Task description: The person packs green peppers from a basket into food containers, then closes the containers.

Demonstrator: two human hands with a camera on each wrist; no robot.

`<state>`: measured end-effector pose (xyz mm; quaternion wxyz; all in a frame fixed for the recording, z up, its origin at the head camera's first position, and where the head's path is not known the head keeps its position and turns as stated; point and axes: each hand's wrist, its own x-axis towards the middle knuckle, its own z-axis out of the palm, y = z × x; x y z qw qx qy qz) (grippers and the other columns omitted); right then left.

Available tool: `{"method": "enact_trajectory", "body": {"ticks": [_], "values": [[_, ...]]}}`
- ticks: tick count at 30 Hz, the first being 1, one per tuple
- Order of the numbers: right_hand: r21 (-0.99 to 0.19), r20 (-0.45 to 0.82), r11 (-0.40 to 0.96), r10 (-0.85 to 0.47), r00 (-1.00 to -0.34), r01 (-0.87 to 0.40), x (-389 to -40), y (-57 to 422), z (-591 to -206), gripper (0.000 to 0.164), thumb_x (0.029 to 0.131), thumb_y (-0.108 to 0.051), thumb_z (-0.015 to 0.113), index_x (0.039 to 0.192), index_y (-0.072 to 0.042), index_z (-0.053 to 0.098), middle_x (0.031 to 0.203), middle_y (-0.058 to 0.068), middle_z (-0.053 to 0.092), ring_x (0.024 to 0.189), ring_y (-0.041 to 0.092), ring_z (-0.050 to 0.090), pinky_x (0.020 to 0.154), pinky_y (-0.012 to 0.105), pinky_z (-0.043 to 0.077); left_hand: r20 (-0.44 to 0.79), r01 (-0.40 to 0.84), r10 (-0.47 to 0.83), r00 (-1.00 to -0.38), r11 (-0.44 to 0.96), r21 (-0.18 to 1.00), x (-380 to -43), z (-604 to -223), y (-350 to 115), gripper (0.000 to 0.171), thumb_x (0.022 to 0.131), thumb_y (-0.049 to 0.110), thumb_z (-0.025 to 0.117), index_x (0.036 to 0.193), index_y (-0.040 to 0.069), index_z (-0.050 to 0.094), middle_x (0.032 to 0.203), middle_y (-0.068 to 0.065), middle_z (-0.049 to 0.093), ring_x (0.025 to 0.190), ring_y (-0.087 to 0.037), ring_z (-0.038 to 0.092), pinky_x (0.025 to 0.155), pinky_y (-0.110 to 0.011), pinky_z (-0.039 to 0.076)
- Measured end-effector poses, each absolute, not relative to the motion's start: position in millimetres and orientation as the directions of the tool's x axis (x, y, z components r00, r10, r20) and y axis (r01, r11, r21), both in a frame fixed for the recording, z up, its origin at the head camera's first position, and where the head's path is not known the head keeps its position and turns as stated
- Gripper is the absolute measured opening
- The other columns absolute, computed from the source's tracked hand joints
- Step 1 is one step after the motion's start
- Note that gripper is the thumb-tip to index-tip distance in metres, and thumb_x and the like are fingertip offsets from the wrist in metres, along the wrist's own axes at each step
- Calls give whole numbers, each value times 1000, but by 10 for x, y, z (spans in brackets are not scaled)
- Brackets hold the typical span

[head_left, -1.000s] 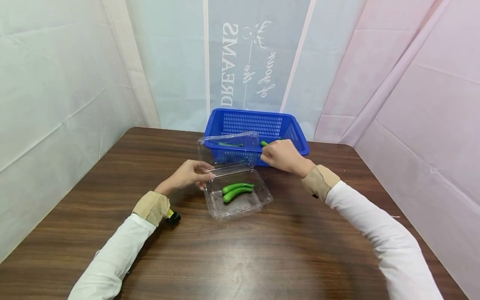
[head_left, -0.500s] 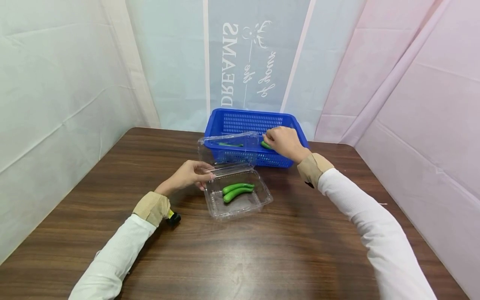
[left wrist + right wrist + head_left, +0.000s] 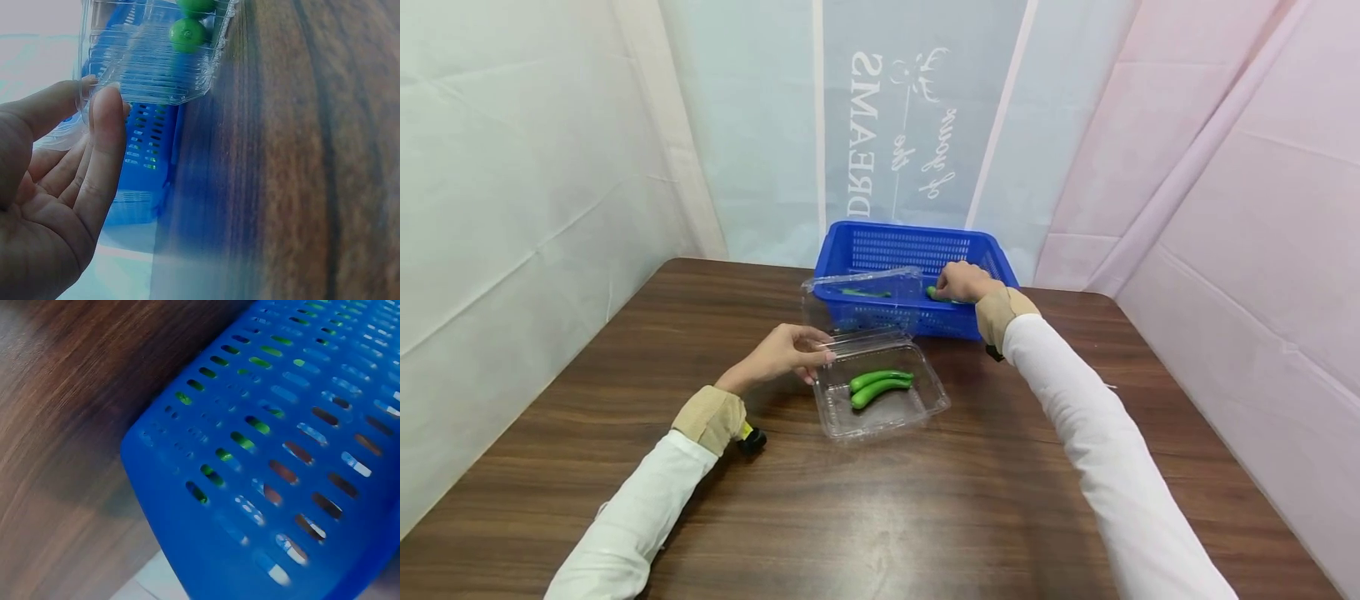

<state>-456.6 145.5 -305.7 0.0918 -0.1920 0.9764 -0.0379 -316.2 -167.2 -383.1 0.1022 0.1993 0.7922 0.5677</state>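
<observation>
A clear plastic clamshell container (image 3: pixel 880 421) stands on the table with its lid (image 3: pixel 861 308) raised toward the back. Two smooth, curved green vegetables (image 3: pixel 882 387) lie side by side in its base; their round ends (image 3: pixel 187 35) show through the plastic in the left wrist view. My left hand (image 3: pixel 786 354) pinches the container's left edge near the hinge, between thumb and fingers. Inside a blue basket (image 3: pixel 910 320) behind it, my right hand (image 3: pixel 964 282) reaches down, fingertips right at another green vegetable (image 3: pixel 932 292). I cannot tell whether they grip it.
More green shows through the slots of the basket wall (image 3: pixel 206 544) in the right wrist view. That wall hides the right fingers there. The brown wooden table (image 3: pixel 880 517) runs back to a printed cloth (image 3: pixel 917 125), with pale cloth at both sides.
My right hand has moved lower into the basket, and its forearm has swung left. The left hand keeps its hold on the container.
</observation>
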Motion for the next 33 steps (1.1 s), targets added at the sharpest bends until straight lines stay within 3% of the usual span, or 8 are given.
{"method": "enact_trajectory", "body": {"ticks": [3,8,15,22,24,27,31,33], "values": [[-125,-209,918,-396,-894,-377,-4572,1449,-3059,20,87,-27,56,86,-13,70,81,4,59,69,19,47,59,30,39,58,196,434,-899,281,940,-3163,-3822,-1675,42,79,17,68,114,-3,55,90,-24,62,58,-29,61,56,-49,53],[-137,-296,917,-400,-868,-376,-4613,1446,-3098,23,89,-13,50,105,-3,64,106,15,58,85,24,48,70,33,44,44,175,440,-897,262,949,-3132,-3747,-1676,42,80,12,67,114,-6,53,92,-31,59,58,-33,60,58,-55,50],[-169,-399,908,-419,-816,-383,-4906,1476,-3274,19,85,-1,49,93,-5,66,88,11,54,72,22,43,58,31,37,34,171,458,-889,261,950,-3041,-3629,-1631,42,81,9,65,115,-10,50,93,-34,57,60,-33,61,61,-56,49],[-171,-419,858,-509,-752,-485,-6032,1829,-4062,17,87,-8,48,80,-10,63,70,7,44,60,19,39,49,30,30,51,189,457,-888,262,946,-3049,-3640,-1634,42,81,8,64,115,-11,50,91,-33,58,59,-33,60,60,-56,49],[-188,-421,847,-526,-739,-497,-6007,1819,-4045,18,86,-8,47,77,-10,62,68,6,42,59,18,38,48,29,30,47,183,456,-889,258,949,-3048,-3640,-1635,42,81,8,64,115,-11,50,92,-32,58,59,-32,60,60,-56,49],[-169,-449,874,-480,-754,-455,-5543,1656,-3716,16,88,-9,48,79,-8,61,72,9,45,63,20,40,53,30,34,39,173,453,-891,259,950,-3042,-3630,-1634,42,81,8,65,115,-10,51,93,-32,58,59,-32,61,61,-56,50],[-135,-414,926,-376,-829,-353,-4865,1450,-3293,14,89,-10,47,89,-4,60,84,12,50,74,24,43,63,33,37,37,173,455,-890,261,950,-3052,-3639,-1639,42,80,8,66,115,-10,51,93,-32,58,59,-33,60,60,-56,50],[-143,-383,930,-368,-848,-339,-4708,1428,-3202,14,89,-10,47,92,-3,58,85,12,50,76,23,43,65,32,37,43,179,461,-886,256,950,-3074,-3669,-1645,43,80,8,66,115,-10,50,92,-32,58,59,-34,60,59,-56,50]]}}
